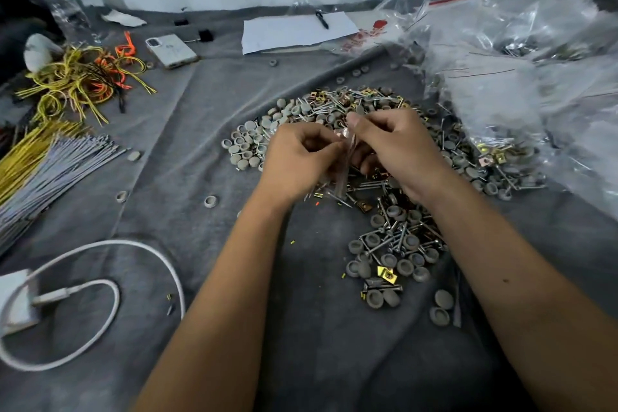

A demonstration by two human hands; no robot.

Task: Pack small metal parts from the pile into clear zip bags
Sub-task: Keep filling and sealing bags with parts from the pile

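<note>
We are pinching a small clear zip bag between our left hand and right hand, fingers curled on its top edge, probably to hold the mouth apart for filling. It is hanging directly above the pile of metal parts, which is spreading from twelve to five o'clock on the grey cloth.

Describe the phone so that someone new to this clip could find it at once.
Start at the white sheet of paper with a pen by the far wall, then look left along the grey cloth. The phone lies there face down, white-backed, the only flat slab beside the tangled yellow and orange wires.
</note>
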